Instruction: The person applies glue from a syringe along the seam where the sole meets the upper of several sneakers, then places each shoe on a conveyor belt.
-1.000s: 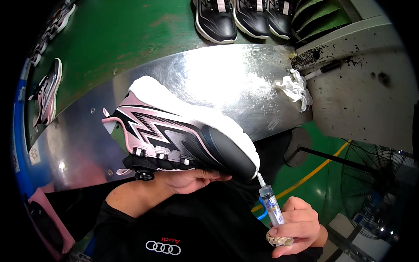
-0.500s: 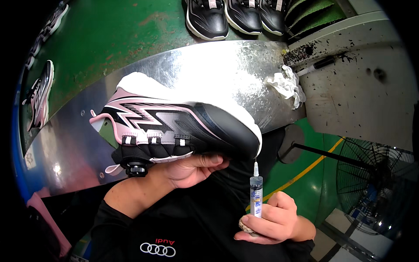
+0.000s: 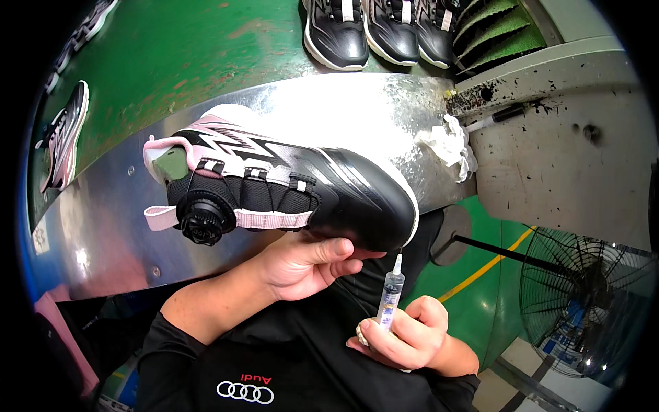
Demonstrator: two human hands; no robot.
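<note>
Past one shiny table (image 3: 103,233) stand three black shoes (image 3: 391,34) in a row. Over the table, one pink and black shoe (image 3: 288,182) runs long from left to right, toe pointing right. The left hand (image 3: 309,264) has its fingers tight on it; the right hand (image 3: 408,336) wraps its fingers around one syringe (image 3: 390,295).
</note>
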